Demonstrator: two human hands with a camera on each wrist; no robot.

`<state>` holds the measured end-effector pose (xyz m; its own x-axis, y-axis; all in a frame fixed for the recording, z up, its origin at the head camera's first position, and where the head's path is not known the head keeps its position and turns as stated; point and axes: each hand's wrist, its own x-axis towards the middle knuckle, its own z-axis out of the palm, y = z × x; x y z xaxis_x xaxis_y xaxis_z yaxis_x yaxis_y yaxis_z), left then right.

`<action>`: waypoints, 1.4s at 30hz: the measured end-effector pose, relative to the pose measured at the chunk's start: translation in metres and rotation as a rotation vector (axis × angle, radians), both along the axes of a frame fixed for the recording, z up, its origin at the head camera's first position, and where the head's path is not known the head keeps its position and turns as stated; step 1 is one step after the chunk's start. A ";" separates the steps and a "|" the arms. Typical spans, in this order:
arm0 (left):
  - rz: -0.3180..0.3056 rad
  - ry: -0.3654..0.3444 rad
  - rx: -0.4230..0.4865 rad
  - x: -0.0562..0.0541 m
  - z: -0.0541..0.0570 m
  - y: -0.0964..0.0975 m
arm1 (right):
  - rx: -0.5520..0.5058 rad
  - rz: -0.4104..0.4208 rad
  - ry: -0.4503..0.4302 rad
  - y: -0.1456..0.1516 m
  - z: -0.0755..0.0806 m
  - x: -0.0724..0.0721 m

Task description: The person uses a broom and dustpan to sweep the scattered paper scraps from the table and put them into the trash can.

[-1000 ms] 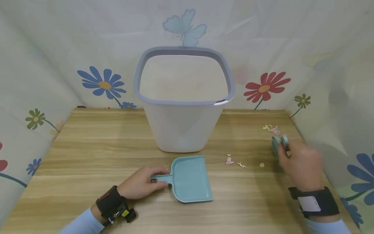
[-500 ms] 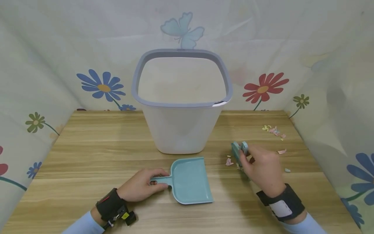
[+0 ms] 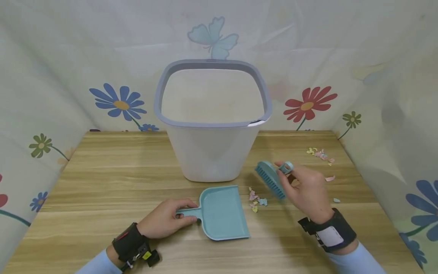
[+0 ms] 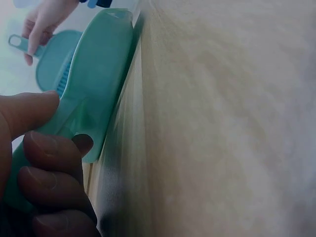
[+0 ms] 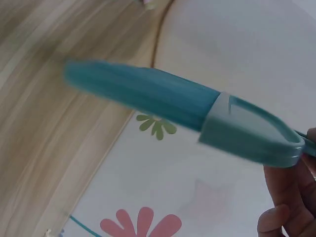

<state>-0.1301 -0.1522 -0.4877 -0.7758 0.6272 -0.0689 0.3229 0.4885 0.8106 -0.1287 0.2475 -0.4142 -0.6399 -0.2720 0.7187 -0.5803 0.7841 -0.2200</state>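
My left hand grips the handle of a teal dustpan, which lies on the table with its straight edge facing right. In the left wrist view the fingers curl round that handle beside the pan. My right hand pinches a small teal brush by its handle, tilted so the bristles face down and left. In the right wrist view the brush's bristles are blurred. Between brush and dustpan lies a small group of pink, blue and yellow paper scraps, just right of the pan's edge.
A white bin with a grey-blue rim stands behind the dustpan. More paper scraps lie at the back right of the wooden table, with single bits nearer the right edge. A flower-printed curtain surrounds the table.
My right hand has swept the brush leftward from the right side, then lifted and tilted it. Several scraps have shifted left, close to the dustpan's edge. My left hand and the dustpan stay put.
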 end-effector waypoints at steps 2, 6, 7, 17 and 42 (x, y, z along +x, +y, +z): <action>0.009 -0.001 -0.011 0.000 0.000 0.000 | 0.079 0.010 0.010 0.000 -0.003 -0.001; 0.011 0.007 -0.014 -0.001 -0.002 -0.001 | 0.209 0.084 0.008 -0.002 -0.013 0.004; 0.009 0.008 -0.011 -0.001 -0.002 -0.001 | 0.235 0.115 -0.005 -0.002 -0.015 0.007; 0.006 0.031 -0.013 -0.002 -0.003 -0.002 | 0.285 0.399 -0.106 -0.001 -0.019 0.034; 0.006 0.047 -0.014 -0.002 -0.009 -0.001 | 0.071 -0.062 0.037 -0.024 -0.021 0.033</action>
<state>-0.1322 -0.1536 -0.4969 -0.7824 0.6214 -0.0415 0.3570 0.5021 0.7877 -0.0956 0.2231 -0.4351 -0.6308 -0.2837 0.7222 -0.5370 0.8315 -0.1424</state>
